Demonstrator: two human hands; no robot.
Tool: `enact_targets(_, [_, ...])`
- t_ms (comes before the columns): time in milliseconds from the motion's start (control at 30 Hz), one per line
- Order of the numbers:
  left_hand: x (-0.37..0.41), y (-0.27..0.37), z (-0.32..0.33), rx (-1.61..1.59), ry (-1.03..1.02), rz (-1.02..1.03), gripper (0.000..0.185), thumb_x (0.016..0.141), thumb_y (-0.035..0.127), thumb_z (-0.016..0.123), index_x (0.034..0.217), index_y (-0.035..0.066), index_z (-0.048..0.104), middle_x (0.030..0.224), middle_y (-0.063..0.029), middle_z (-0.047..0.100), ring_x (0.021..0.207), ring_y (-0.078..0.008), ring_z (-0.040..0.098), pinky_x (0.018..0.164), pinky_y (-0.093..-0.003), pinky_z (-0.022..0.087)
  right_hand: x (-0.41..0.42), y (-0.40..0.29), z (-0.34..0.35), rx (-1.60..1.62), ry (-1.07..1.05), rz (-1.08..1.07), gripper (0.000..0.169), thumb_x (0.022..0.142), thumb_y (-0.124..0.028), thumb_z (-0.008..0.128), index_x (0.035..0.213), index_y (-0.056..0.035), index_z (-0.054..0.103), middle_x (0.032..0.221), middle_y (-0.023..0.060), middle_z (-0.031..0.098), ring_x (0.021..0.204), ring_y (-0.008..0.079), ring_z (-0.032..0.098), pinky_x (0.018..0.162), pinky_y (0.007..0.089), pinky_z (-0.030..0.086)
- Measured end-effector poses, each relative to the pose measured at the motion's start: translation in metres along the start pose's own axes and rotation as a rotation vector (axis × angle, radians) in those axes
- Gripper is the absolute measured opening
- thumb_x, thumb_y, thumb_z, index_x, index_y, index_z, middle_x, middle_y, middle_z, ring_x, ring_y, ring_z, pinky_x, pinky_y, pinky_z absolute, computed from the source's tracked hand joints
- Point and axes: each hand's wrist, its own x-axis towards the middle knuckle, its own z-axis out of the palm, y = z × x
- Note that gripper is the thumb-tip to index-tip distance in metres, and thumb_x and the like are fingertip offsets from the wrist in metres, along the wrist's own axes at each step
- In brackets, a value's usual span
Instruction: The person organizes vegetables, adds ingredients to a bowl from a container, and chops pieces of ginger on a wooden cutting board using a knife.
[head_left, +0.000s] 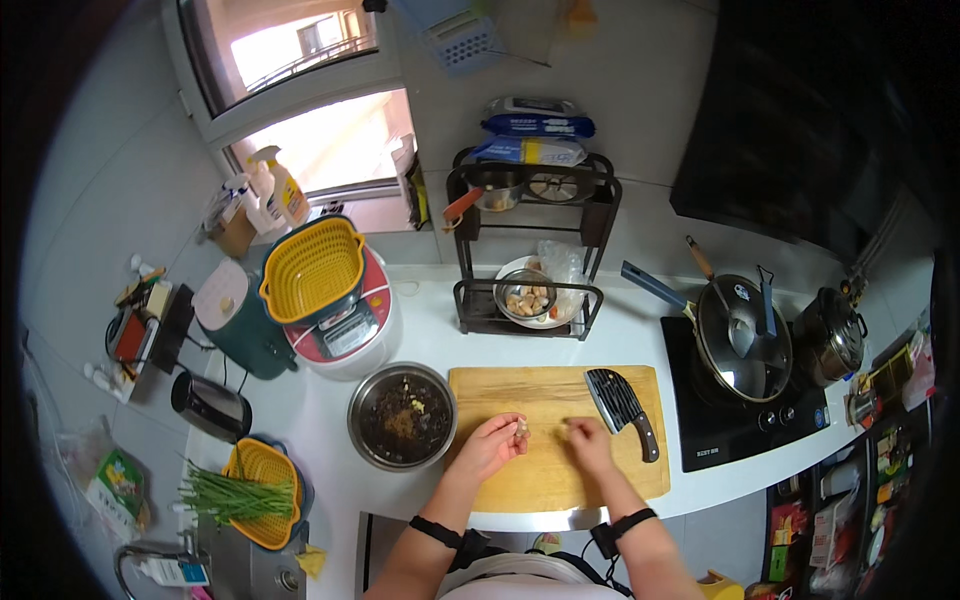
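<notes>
My left hand (491, 446) pinches a small pale garlic clove (522, 427) above the wooden cutting board (525, 484). Over the board's right half is my right hand (591, 446), blurred, with its fingers curled; whether anything small sits in them is unclear. A cleaver (622, 412) with a black patterned blade and dark handle lies on the board to the right of that hand. Left of the board stands a steel bowl (354, 439) of dark chopped food topped with brown powder and yellowish bits. More garlic cloves (527, 301) fill a small metal bowl on the rack.
A black rack (459, 259) stands behind the board. To the right, a lidded frying pan (739, 337) and a dark pot (825, 334) sit on the cooktop (720, 442). At left are a rice cooker (367, 341), a kettle (210, 405) and green stalks (240, 491) in a yellow basket (274, 529).
</notes>
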Motion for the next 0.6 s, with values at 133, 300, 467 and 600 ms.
enact_targets(133, [-0.025,0.001,0.001,-0.009,-0.135,0.078,0.017,0.094,0.004,0.053,0.110,0.003,0.056,0.101,-0.0070,0.060,0.092,-0.0172,0.057,0.084,-0.0313,0.048,0.018,0.007,-0.073,-0.316,0.229,-0.035,0.030,0.074,-0.015,0.069,0.101,-0.0016,0.065,0.095,0.0172,0.064,0.085,0.0329,0.062,0.079,0.0418,0.050])
enact_targets(300, [-0.032,0.000,0.006,0.117,-0.152,0.075,0.017,0.090,0.001,0.057,0.107,0.003,0.058,0.101,-0.0072,0.061,0.092,-0.0171,0.059,0.086,-0.0319,0.048,0.016,0.037,-0.104,-0.561,0.154,0.246,0.044,0.073,-0.017,0.071,0.114,-0.0019,0.061,0.107,0.0216,0.063,0.098,0.0374,0.061,0.088,0.0420,0.049])
enact_targets(467, [-0.028,-0.016,-0.022,0.612,0.133,0.029,0.018,0.087,0.006,0.065,0.104,0.001,0.060,0.094,-0.0066,0.066,0.091,-0.0158,0.061,0.080,-0.0302,0.050,0.014,0.024,-0.093,-0.556,0.019,0.337,0.052,0.067,-0.022,0.073,0.113,-0.0007,0.060,0.100,0.0193,0.066,0.094,0.0336,0.065,0.083,0.0381,0.051])
enact_targets(600, [-0.015,-0.043,-0.036,1.177,0.274,0.228,0.013,0.080,0.007,0.070,0.092,0.004,0.066,0.087,-0.0066,0.068,0.088,-0.0201,0.063,0.077,-0.0321,0.050,0.005,0.023,-0.087,-0.336,-0.044,0.424,0.035,0.065,-0.016,0.067,0.094,0.0029,0.062,0.082,0.0160,0.066,0.075,0.0280,0.066,0.068,0.0351,0.052])
